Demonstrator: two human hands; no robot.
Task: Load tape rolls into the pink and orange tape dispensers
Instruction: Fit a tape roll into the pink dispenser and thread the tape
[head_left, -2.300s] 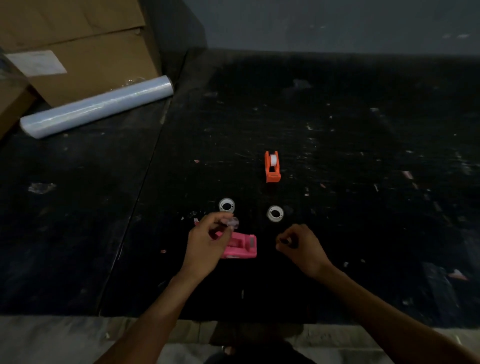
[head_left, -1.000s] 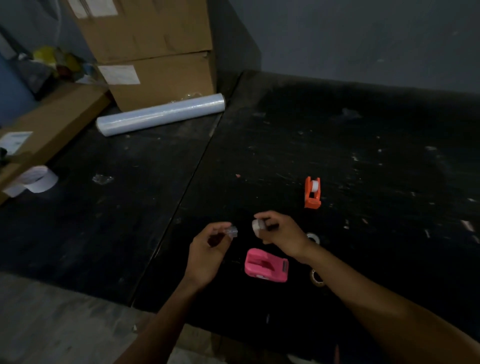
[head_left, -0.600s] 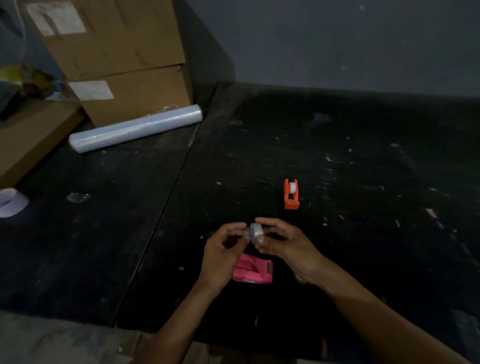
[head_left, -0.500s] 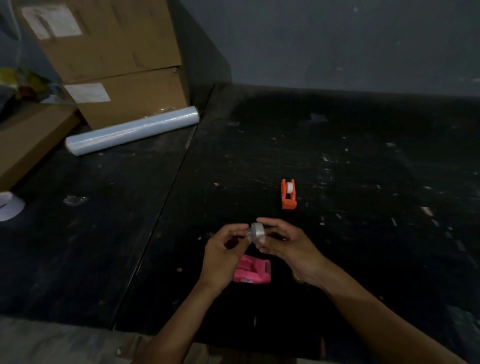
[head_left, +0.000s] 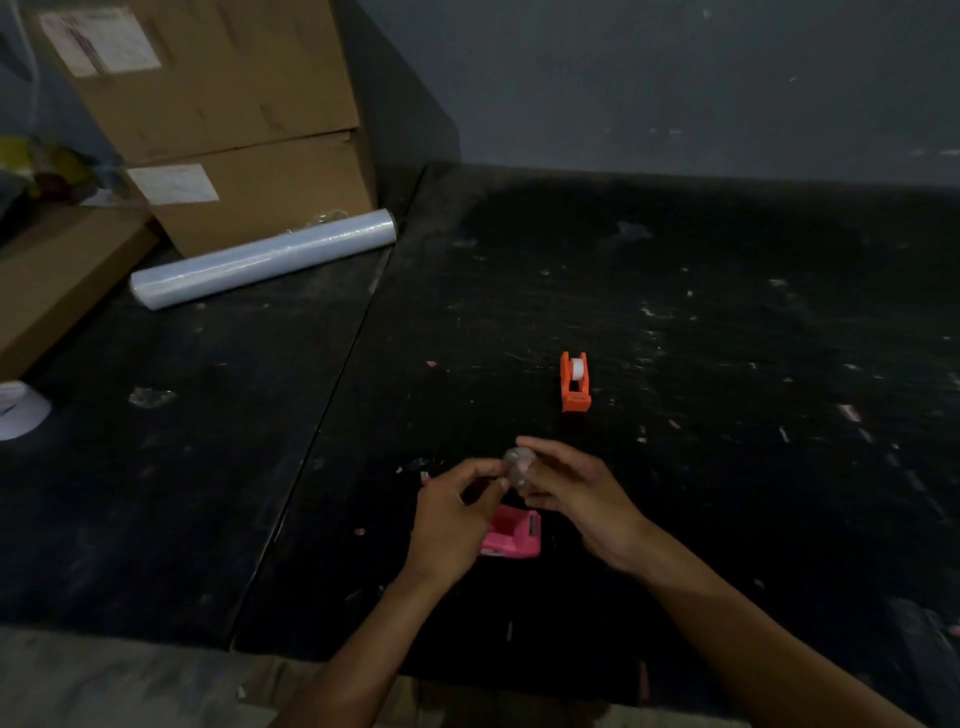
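Head view: both the left hand (head_left: 447, 525) and right hand (head_left: 576, 493) pinch 1 small clear plastic tape roll (head_left: 517, 465), judged light, stiff, slippery, best gripped by its rim.

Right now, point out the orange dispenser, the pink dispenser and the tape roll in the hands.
orange dispenser (head_left: 575, 400), head view, on its front block.
pink dispenser (head_left: 514, 538), head view, on its visible right side.
tape roll (head_left: 518, 466), head view, on its rim between both hands' fingertips.
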